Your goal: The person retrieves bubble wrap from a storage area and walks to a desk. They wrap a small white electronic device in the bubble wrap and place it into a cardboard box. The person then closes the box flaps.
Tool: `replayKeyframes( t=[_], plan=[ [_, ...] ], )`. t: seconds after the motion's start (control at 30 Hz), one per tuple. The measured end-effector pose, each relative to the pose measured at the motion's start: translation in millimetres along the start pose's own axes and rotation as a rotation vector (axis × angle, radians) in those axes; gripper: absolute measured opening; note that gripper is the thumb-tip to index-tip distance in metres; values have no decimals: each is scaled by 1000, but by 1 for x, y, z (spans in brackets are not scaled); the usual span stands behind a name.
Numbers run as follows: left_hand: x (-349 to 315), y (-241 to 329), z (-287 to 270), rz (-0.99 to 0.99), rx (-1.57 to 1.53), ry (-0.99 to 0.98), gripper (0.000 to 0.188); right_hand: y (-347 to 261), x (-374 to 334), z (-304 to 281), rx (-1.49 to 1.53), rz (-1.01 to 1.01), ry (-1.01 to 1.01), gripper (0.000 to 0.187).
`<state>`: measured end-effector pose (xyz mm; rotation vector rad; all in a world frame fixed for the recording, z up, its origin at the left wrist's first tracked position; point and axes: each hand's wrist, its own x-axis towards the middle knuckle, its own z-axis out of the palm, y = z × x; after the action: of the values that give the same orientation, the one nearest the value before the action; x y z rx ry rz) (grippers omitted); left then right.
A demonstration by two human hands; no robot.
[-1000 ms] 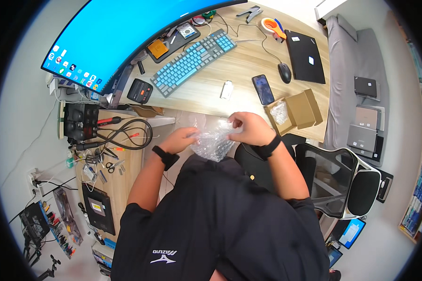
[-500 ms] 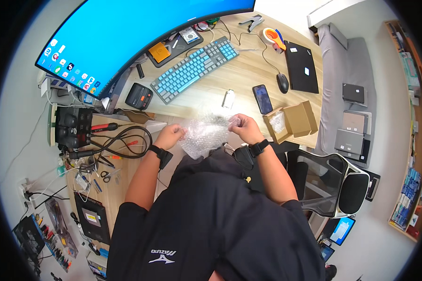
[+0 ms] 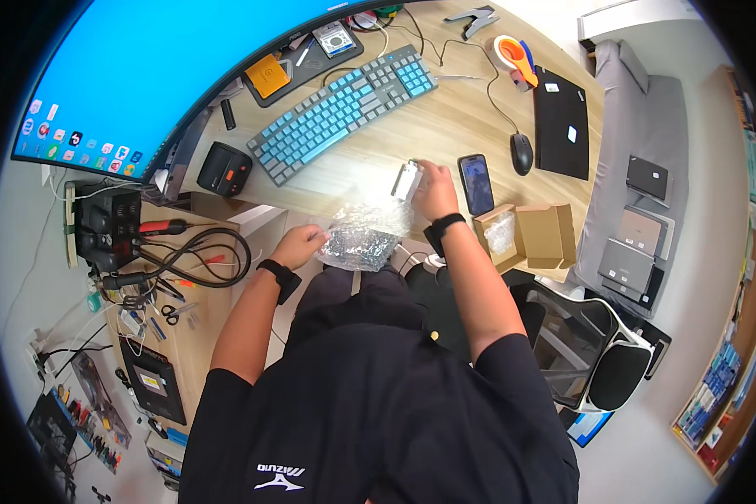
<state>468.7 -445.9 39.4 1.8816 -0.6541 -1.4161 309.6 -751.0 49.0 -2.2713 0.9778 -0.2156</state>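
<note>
My left hand (image 3: pixel 301 245) pinches the left edge of a clear sheet of bubble wrap (image 3: pixel 359 242), which spreads over the desk's front edge and above my lap. My right hand (image 3: pixel 436 191) reaches past the wrap onto the desk, its fingers closed at the right side of a small white and silver rectangular piece (image 3: pixel 406 180). What exactly this piece is, I cannot make out. The thumb and part of the grip are hard to see. A black phone (image 3: pixel 476 185) lies just right of that hand, and an open cardboard box (image 3: pixel 544 235) with bubble wrap inside stands nearer.
A blue and grey keyboard (image 3: pixel 342 113) lies beyond my hands, under the curved monitor (image 3: pixel 168 76). Around it are a black label-printer-like device (image 3: pixel 224 168), a mouse (image 3: pixel 521 154), a black laptop (image 3: pixel 561 124) and a tape roll (image 3: pixel 507 52). Cables (image 3: pixel 202 252) loop at the left.
My right hand has let go of the bubble wrap and moved forward to the small white and silver piece. My left hand still holds the wrap, which now hangs lower on its right.
</note>
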Motion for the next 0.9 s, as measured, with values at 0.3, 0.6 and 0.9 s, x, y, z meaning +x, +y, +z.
replayKeyframes(
  t=[0.3,0.6,0.9],
  plan=[
    [46,60,33,18,46,-25,33,-3,59,-7,-170,-119,-227,34],
    [113,84,68,73,143,106,31,25,72,-32,-120,60,-235,15],
    [150,93,57,-121,-177,135,32,42,52,-79,364,277,160,11]
  ],
)
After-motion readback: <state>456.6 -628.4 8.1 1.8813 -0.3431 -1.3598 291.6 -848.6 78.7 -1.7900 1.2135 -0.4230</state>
